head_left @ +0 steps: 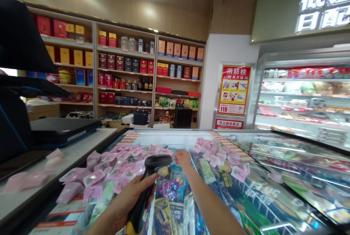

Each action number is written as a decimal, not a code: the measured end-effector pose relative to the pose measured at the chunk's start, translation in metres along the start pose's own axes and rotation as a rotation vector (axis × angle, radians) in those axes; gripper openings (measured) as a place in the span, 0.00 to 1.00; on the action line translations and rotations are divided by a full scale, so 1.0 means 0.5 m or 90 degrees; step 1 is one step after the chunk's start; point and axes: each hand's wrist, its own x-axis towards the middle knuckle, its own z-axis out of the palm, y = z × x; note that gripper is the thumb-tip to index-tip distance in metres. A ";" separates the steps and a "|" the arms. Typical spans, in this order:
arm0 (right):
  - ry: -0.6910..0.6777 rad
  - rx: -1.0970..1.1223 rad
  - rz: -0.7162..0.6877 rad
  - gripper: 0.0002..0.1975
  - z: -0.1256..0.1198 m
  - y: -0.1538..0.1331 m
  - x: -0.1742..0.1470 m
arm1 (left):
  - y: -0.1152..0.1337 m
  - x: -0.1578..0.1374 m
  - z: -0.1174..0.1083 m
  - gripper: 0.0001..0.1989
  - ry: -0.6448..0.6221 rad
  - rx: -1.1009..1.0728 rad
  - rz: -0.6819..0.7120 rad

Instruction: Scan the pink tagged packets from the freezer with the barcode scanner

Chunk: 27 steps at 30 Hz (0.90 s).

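Note:
My left hand [140,193] is wrapped round the handle of a black barcode scanner [149,176] with a yellow base, held upright over the freezer chest. My right hand [182,159] reaches forward into the chest, low over the packets near its far end; its fingers are blurred and partly hidden, so their grip is unclear. Many small pink cups [117,173] with barcode labels lie heaped left of the scanner. Another heap of pink cups [214,151] sits to the right of my right hand. Between my arms lie colourful frozen-treat packets [171,191].
A white counter [58,165] at left bears a few pink cups [30,180] and a black flat device [64,129]. A glass freezer lid [295,169] spans the right side. Shelves of boxed goods [125,63] stand behind, and a lit refrigerated case [306,100] at far right.

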 end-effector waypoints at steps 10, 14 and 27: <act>0.318 -0.523 -0.112 0.13 -0.281 0.011 -0.060 | -0.019 0.000 0.035 0.16 -0.036 0.010 -0.004; 0.314 -0.672 -0.106 0.12 -0.289 0.030 -0.069 | -0.011 -0.014 0.041 0.16 -0.036 0.011 -0.016; 0.241 -0.411 -0.283 0.18 -0.216 0.055 -0.089 | -0.017 -0.025 0.015 0.14 -0.094 0.031 -0.010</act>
